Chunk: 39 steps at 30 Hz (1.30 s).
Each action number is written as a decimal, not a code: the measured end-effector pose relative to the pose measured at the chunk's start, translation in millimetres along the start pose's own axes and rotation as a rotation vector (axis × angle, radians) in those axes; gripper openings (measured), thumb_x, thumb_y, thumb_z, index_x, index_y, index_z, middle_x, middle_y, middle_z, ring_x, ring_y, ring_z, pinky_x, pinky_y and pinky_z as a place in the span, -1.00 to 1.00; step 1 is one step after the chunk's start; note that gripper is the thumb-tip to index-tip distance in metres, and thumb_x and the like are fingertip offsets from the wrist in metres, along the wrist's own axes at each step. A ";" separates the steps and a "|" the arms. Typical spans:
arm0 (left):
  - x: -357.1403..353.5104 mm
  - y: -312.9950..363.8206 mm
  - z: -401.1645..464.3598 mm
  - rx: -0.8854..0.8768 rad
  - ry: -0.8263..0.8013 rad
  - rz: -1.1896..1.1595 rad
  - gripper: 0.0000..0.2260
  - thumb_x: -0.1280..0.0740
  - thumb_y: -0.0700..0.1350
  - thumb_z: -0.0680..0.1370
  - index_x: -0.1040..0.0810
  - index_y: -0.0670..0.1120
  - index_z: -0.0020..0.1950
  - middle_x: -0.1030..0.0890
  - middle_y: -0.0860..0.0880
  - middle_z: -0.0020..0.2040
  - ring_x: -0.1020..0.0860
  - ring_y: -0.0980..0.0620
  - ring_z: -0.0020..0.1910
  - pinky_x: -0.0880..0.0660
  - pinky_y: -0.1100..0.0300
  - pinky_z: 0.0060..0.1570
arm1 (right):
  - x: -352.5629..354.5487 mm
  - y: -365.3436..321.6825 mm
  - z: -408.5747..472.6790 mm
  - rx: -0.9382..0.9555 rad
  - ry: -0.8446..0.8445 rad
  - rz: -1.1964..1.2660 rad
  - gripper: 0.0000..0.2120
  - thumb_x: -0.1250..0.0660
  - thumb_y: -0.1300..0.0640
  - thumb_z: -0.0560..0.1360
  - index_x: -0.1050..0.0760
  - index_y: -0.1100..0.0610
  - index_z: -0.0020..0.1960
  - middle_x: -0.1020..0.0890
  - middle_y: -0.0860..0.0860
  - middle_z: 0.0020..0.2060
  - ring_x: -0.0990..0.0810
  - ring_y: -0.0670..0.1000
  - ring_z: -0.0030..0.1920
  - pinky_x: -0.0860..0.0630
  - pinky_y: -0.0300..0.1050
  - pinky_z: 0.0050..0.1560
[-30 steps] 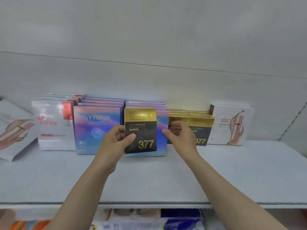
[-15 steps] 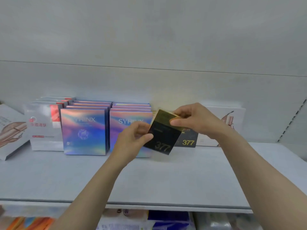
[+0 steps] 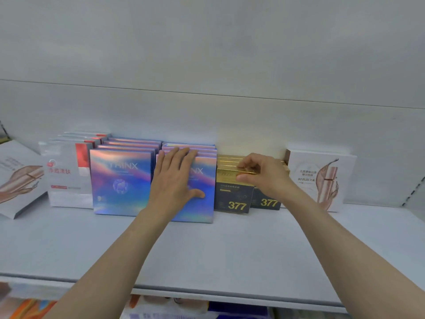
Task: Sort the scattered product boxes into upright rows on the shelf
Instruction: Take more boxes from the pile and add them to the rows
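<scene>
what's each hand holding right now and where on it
The right hand pinches the top edge of the front black-and-gold 377 box. The left hand holds nothing; it lies flat on the front iridescent box.

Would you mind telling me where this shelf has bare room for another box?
The shelf is bare along its whole front, from the box fronts to its edge. The back is crowded: holographic boxes, black-and-gold 377 boxes and the white box stand side by side.

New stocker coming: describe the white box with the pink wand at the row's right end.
On the white shelf, boxes stand in upright rows along the back wall. Follow them right, past the holographic boxes and the black-and-gold 377 boxes. The last one, the white box, alone shows a pink-gold wand.
</scene>
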<state>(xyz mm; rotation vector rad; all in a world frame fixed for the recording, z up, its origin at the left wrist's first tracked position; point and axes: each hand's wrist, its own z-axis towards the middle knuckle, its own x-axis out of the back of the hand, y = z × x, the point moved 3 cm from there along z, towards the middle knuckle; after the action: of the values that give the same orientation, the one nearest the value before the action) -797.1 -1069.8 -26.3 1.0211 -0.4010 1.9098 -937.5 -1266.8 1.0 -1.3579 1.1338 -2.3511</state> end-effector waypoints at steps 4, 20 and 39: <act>2.4 -4.2 -0.9 -0.014 0.015 0.015 -0.04 -0.57 0.24 0.20 -0.32 -0.07 0.49 -0.37 -0.06 0.46 -0.23 -0.14 0.50 0.00 -0.12 0.51 | -11.9 -0.3 -1.1 0.052 0.122 -0.115 -0.73 -0.55 0.07 0.40 -0.63 -0.04 0.08 -0.50 -0.14 -0.05 -0.51 -0.11 -0.03 -0.33 -0.41 -0.17; 1.9 -5.0 0.3 -0.011 0.023 0.035 -0.04 -0.54 0.28 0.23 -0.27 -0.04 0.52 -0.34 -0.03 0.48 -0.21 -0.09 0.51 0.04 -0.07 0.53 | -26.9 15.8 -6.4 0.118 0.213 -0.260 -0.55 -0.47 0.01 0.48 -0.50 -0.02 0.35 -0.53 -0.09 0.31 -0.38 -0.05 0.35 -0.29 -0.21 0.25; 11.7 -1.4 1.4 -0.004 -0.088 0.018 -0.07 -0.46 0.27 0.35 -0.12 -0.06 0.56 -0.20 -0.04 0.54 -0.08 -0.07 0.54 0.11 -0.03 0.52 | -26.1 -11.8 -19.9 0.035 0.137 -0.592 -0.50 -0.24 -0.16 0.59 -0.35 0.00 0.47 -0.40 -0.02 0.45 -0.22 0.07 0.50 -0.40 0.05 0.33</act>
<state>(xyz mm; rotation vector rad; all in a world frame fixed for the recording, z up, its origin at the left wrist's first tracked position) -798.1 -1063.3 -16.4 1.1050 -0.4659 1.8833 -936.7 -1235.2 -13.4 -1.7270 0.7861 -2.8837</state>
